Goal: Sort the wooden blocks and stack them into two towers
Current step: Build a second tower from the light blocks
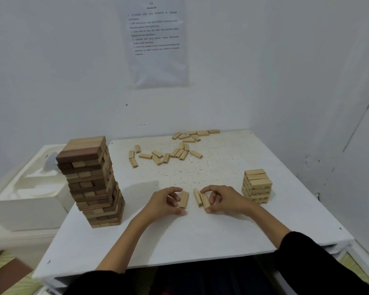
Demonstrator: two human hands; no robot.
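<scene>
left hand (164, 201): fingers (175, 189) curled, pinching single block (183, 199) by its ends, near centre of table (200, 235)
right hand (224, 199): fingers curled, pinching block pair (201, 200), just right of single block
tall tower (92, 182): mixed dark and light, near left
short tower (257, 186): light, near right, beside right hand
loose blocks (168, 154): scattered, far centre

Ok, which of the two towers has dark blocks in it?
The tall tower at the left: dark brown layers mixed with pale ones. The short stack beside the right hand is all pale.
</scene>
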